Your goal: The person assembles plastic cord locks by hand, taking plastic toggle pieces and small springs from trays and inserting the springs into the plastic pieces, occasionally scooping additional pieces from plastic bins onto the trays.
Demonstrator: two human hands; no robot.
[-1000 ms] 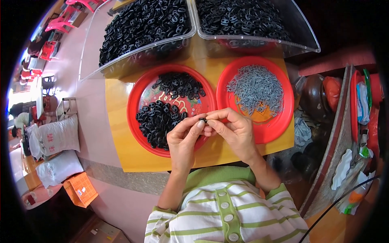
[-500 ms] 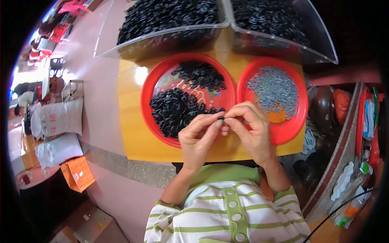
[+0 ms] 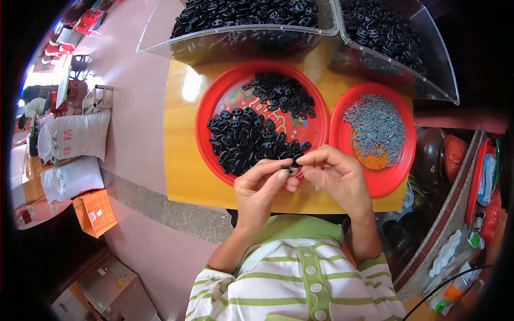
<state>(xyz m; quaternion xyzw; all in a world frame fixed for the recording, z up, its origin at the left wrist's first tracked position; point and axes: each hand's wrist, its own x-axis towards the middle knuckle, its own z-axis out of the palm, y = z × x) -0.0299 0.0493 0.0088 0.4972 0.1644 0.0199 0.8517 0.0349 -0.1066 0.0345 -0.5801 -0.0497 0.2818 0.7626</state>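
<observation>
My left hand (image 3: 256,195) is closed, with a small black plastic piece (image 3: 289,168) pinched between thumb and forefinger. Beside it, the bent fingers of my right hand (image 3: 342,179) close in at the piece's right side; whatever they grip is too small to make out. Both hands are over the near rim of a round red tray (image 3: 202,142). Two heaps of black plastic parts lie in that tray: oval two-holed pieces (image 3: 243,139) at the near left, and smaller flat ones (image 3: 284,93) at the back. To the right, a smaller red tray (image 3: 369,184) holds many grey metal screws (image 3: 377,128).
Two clear plastic bins (image 3: 241,32) full of black parts stand at the table's back. The yellow tabletop (image 3: 182,155) ends just before my body. White sacks (image 3: 80,134) and an orange basket (image 3: 95,213) are on the left. A brown jar (image 3: 430,150) is at the right.
My right fingertips have parted slightly from my left ones, and more of the black piece shows between them. The view has shifted, so the trays and bins appear further right.
</observation>
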